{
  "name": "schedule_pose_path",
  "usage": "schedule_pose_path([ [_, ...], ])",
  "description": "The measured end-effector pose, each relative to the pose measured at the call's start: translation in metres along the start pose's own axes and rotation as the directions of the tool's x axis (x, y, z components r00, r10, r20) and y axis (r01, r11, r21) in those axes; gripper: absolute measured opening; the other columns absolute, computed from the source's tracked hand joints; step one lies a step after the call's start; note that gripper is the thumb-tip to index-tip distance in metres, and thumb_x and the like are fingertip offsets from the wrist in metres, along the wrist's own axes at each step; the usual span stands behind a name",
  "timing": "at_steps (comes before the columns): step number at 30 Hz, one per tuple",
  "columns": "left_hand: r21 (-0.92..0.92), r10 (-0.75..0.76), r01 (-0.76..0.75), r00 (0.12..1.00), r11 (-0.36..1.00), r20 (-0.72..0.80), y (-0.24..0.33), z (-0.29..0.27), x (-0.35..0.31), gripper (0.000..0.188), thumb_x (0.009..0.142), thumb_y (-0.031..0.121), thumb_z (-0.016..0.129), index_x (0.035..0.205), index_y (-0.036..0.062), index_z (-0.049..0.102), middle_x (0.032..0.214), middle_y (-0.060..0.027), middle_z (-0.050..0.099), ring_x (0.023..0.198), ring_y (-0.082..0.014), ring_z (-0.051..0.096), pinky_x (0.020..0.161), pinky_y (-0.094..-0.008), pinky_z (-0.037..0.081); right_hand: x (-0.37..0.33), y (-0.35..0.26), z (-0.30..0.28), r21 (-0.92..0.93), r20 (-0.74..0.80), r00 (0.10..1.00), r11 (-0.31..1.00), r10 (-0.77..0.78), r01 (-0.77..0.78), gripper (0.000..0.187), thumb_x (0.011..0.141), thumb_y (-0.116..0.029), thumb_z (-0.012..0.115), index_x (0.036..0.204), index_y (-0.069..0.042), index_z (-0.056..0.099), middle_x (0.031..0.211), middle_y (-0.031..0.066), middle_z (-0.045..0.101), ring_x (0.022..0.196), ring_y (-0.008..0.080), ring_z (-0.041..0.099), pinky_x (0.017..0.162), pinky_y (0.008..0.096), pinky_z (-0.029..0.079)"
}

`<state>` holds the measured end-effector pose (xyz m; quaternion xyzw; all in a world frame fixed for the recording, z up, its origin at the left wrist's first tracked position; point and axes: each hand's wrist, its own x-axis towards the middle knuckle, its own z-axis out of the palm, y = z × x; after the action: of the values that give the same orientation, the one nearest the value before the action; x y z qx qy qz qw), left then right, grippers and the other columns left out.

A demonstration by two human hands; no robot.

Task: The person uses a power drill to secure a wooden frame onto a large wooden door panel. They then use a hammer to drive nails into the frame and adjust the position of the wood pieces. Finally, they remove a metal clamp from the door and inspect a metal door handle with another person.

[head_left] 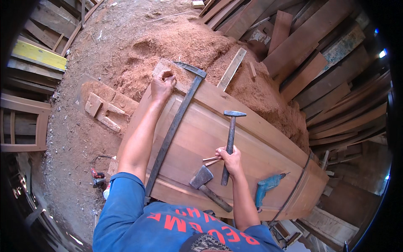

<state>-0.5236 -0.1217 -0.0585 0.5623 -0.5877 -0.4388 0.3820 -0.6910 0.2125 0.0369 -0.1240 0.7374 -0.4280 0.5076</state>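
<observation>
A panelled wooden door point(201, 134) lies in front of me, with a long metal bar clamp point(174, 126) across its left part. My left hand point(163, 86) is at the door's far left end, beside the clamp's top. Its fingers are pinched together; anything between them is too small to make out. In my right hand point(231, 160), above the door's middle, is a hammer point(231, 134), head pointing away from me. The same hand also holds two thin wooden pegs point(212, 160), which stick out to the left. A heavy wide-headed hammer point(202, 178) lies on the door just below.
A teal power drill point(268, 187) rests on the door at right, near a dark cord point(296, 182). Sawdust point(184, 40) is heaped beyond the door. Planks point(310, 38) lean at right. Wood blocks point(105, 111) and a red power tool point(98, 178) lie on the left ground.
</observation>
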Motion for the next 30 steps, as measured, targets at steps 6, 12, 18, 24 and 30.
schedule_pose_path([
  [6,0.044,-0.01,0.011,1.0,0.999,-0.013,-0.019,-0.015,0.012,0.015,0.092,0.01,0.074,0.104,0.0026,0.072,0.098,-0.0097,0.077,0.089,-0.0174,0.073,0.081,-0.0313,0.058,0.009,-0.01,0.005,-0.007,0.031,0.999,0.999,-0.038,0.038,0.016,0.093,-0.01,0.07,0.099,0.001,0.06,0.088,0.009,0.069,0.08,0.0145,0.068,0.072,0.0285,0.056],
  [12,0.229,0.171,-0.185,0.982,0.956,0.082,-0.006,-0.021,0.009,0.017,0.089,0.008,0.074,0.105,0.0031,0.072,0.098,-0.0137,0.076,0.099,-0.0257,0.072,0.087,-0.0369,0.057,0.016,-0.031,0.015,-0.083,0.041,0.992,0.989,-0.122,0.125,0.017,0.095,-0.014,0.07,0.097,0.0,0.061,0.088,0.0089,0.069,0.08,0.0147,0.069,0.073,0.0296,0.057],
  [18,0.442,0.443,-0.452,0.887,0.775,0.131,-0.017,-0.025,-0.013,0.055,0.087,0.019,0.079,0.135,0.0046,0.057,0.137,-0.0165,0.06,0.134,-0.0303,0.052,0.113,-0.0406,0.044,0.025,-0.068,0.045,-0.344,0.072,0.929,0.865,-0.364,0.366,0.016,0.099,-0.016,0.065,0.105,-0.003,0.06,0.076,0.0019,0.057,0.063,0.0092,0.053,0.058,0.0284,0.045],
  [24,0.602,0.117,-0.048,0.99,0.797,-0.076,-0.002,-0.126,-0.103,0.079,0.1,0.06,0.046,0.154,0.0026,0.034,0.16,-0.0173,0.035,0.153,-0.0311,0.021,0.126,-0.0474,0.017,0.018,-0.156,0.072,-0.376,0.181,0.716,0.625,-0.674,0.684,0.019,0.1,-0.01,0.058,0.117,-0.001,0.057,0.068,0.0054,0.055,0.058,0.0115,0.053,0.053,0.0315,0.042],
  [30,0.806,-0.14,0.218,0.976,0.551,-0.169,-0.059,-0.196,-0.191,0.062,0.104,0.049,0.042,0.147,0.0048,0.048,0.15,-0.0213,0.047,0.144,-0.0354,0.037,0.118,-0.0514,0.029,0.042,-0.145,0.112,-0.143,0.008,0.168,0.165,-0.986,0.976,0.029,0.102,-0.018,0.056,0.118,0.004,0.047,0.079,0.0095,0.055,0.057,0.0225,0.051,0.054,0.0362,0.045],
])
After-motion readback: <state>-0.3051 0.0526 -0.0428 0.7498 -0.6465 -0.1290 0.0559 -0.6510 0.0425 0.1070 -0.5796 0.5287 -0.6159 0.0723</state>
